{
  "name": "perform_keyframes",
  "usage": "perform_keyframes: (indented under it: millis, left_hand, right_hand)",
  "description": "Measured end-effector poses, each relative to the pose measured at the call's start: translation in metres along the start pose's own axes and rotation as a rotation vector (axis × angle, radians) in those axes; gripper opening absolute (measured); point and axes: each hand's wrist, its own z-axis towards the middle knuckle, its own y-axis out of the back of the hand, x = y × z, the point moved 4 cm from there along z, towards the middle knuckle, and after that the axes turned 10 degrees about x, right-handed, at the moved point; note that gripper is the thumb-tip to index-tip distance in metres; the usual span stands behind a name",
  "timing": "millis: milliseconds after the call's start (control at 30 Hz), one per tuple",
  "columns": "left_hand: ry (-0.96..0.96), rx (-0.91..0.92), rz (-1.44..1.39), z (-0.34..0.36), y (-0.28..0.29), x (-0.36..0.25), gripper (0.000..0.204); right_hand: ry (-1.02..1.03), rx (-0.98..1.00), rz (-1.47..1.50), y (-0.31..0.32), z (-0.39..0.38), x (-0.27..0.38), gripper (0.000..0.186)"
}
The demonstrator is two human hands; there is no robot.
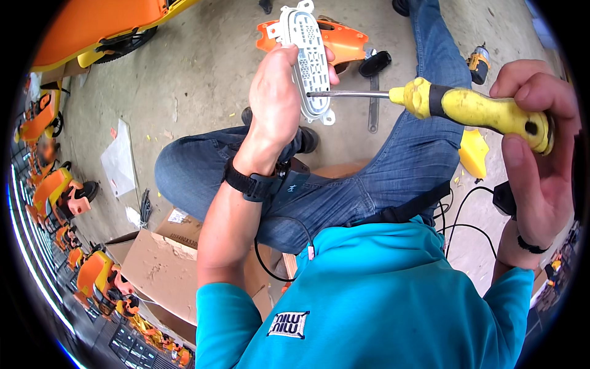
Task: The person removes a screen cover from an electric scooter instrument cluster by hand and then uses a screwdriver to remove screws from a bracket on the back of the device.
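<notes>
My left hand [275, 92] grips a long white plastic part [310, 58] with a ribbed, slotted face, held upright above my knees. My right hand [541, 141] is closed around the yellow and black handle of a screwdriver [473, 107]. Its metal shaft runs left and the tip touches the lower half of the white part. A black watch sits on my left wrist. I am seated, in jeans and a teal shirt.
An orange plastic part [344, 40] lies on the concrete floor behind the white part. A yellow cordless drill [478, 61] lies at the right, a yellow piece [473, 150] by my leg. Cardboard boxes [163, 264] stand at the lower left, orange toy vehicles [58, 190] along the left.
</notes>
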Motion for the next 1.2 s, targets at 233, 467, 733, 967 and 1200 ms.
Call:
perform_keyframes:
  millis: [233, 467, 733, 967, 1200]
  left_hand:
    - [0.019, 0.074, 0.004, -0.001, -0.001, -0.003, 0.048]
    - [0.009, 0.083, -0.014, -0.001, -0.002, -0.002, 0.048]
    - [-0.011, 0.092, -0.001, 0.000, 0.000, -0.002, 0.047]
    - [0.024, 0.076, -0.108, 0.000, 0.001, 0.003, 0.046]
    - [0.076, 0.056, -0.195, 0.000, -0.002, 0.005, 0.046]
  right_hand:
    - [-0.080, 0.021, 0.151, 0.003, 0.004, 0.008, 0.035]
    - [-0.072, 0.044, 0.220, 0.005, 0.009, 0.009, 0.043]
    - [-0.077, 0.072, 0.301, 0.008, 0.018, 0.011, 0.054]
    - [-0.216, 0.019, 0.120, -0.001, 0.016, 0.018, 0.031]
    - [-0.030, 0.112, 0.267, 0.005, 0.018, 0.006, 0.034]
